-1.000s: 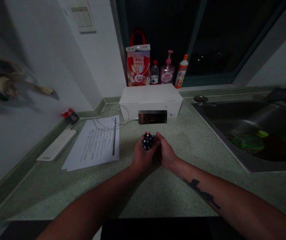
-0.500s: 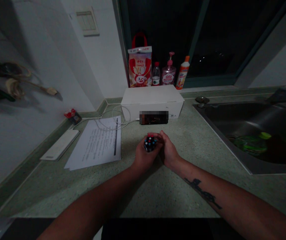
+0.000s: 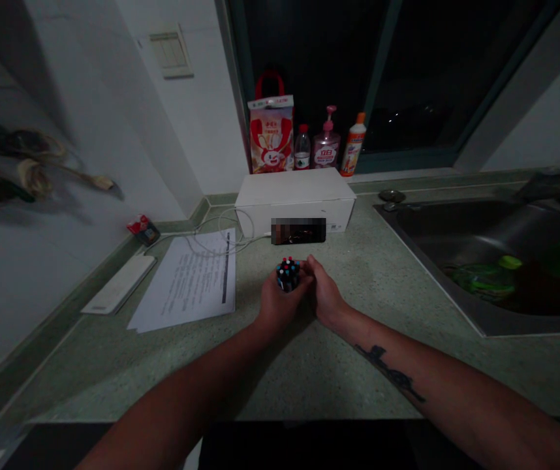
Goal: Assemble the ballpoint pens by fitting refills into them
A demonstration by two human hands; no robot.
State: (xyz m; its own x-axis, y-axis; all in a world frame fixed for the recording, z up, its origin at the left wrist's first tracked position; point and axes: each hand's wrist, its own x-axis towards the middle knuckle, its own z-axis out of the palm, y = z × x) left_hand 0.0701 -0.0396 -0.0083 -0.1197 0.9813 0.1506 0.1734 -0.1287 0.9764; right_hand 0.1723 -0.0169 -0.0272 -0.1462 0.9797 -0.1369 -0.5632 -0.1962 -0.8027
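Beyond the grip, a partly blurred dark device (image 3: 298,232) sits before a white box (image 3: 294,189), with a red-and-pink bag (image 3: 271,138), a red-capped bottle (image 3: 302,156), a pump bottle (image 3: 326,151) and an orange-capped bottle (image 3: 354,147) behind. Left of the grip lie printed sheets (image 3: 186,284) and a white slab (image 3: 119,285). To its right is a metal sink (image 3: 476,225).

The left forearm (image 3: 199,369) angles in from the near left, the tattooed right forearm (image 3: 436,375) from the near right. The left hand (image 3: 278,301) is curled closed, the right hand (image 3: 327,297) cupped against its right side.
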